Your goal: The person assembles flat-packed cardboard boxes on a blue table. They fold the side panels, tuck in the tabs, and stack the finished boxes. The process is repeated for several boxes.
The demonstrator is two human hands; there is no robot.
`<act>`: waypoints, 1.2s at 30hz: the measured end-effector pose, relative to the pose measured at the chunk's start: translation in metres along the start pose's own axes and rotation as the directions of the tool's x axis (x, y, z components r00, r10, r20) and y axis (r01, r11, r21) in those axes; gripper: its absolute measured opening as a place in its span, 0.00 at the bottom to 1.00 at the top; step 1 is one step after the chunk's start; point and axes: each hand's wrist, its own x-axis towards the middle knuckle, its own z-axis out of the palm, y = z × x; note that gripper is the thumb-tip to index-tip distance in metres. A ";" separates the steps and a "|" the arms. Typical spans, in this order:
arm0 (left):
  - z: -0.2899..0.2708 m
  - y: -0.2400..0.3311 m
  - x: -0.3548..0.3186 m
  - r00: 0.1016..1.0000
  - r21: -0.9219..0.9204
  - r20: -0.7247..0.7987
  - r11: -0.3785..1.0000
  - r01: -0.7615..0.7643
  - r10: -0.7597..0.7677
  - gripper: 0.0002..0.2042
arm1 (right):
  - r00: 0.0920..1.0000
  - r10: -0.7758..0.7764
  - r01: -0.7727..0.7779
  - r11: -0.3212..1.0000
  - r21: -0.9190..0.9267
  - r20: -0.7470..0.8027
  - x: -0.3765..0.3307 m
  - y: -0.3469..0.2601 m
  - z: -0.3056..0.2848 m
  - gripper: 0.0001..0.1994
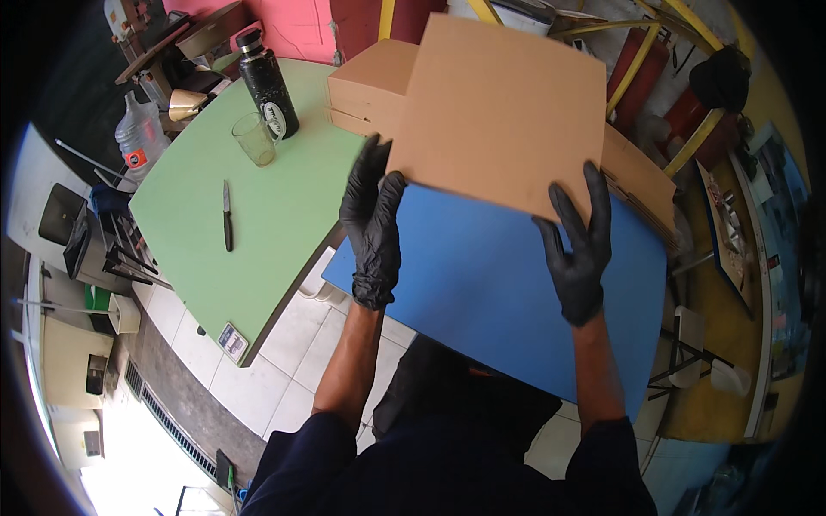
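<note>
Left of the cardboard sheet [503, 112], a knife [227, 217], a glass [254, 138] and a black bottle [268, 83] stood on the green counter [258, 224]. The left hand [372, 225], gloved, grasped the flat, matte sheet's lower left corner; the right hand [579, 245] gripped its lower right edge, seemingly to keep it level above the blue counter [482, 292].

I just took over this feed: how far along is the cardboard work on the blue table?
Looks done: a stack of folded flat boxes sits at the green table's far edge. In hand: both gloved hands, left hand and right hand, grip one flat cardboard sheet above the blue table; it shows no folds yet. Left: more flat cardboard lies at the right.
</note>
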 end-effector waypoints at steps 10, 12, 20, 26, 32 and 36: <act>-0.077 -0.074 -0.030 0.972 0.848 0.210 0.514 -0.127 -0.106 0.19 | 0.987 0.161 -0.154 0.975 0.158 -0.032 0.158 0.055 0.211 0.28; -0.085 -0.086 -0.038 0.952 0.863 0.291 0.454 -0.220 -0.092 0.17 | 0.982 0.189 -0.184 0.975 0.128 -0.027 0.157 0.057 0.236 0.29; -0.085 -0.085 -0.034 0.953 0.855 0.283 0.478 -0.201 -0.106 0.12 | 0.980 0.197 -0.198 0.978 -0.064 -0.017 0.135 0.045 0.274 0.28; -0.083 -0.086 -0.032 0.952 0.851 0.290 0.482 -0.211 -0.096 0.12 | 0.972 0.229 -0.234 0.958 0.167 0.047 0.127 0.050 0.266 0.53; -0.081 -0.081 -0.031 0.949 0.855 0.282 0.486 -0.181 -0.143 0.13 | 0.935 0.328 -0.351 0.818 0.456 0.133 0.117 0.067 0.289 0.59; -0.068 -0.084 -0.014 0.975 0.830 0.155 0.556 -0.041 -0.159 0.24 | 0.950 0.297 -0.306 0.831 0.465 0.094 0.116 0.073 0.301 0.58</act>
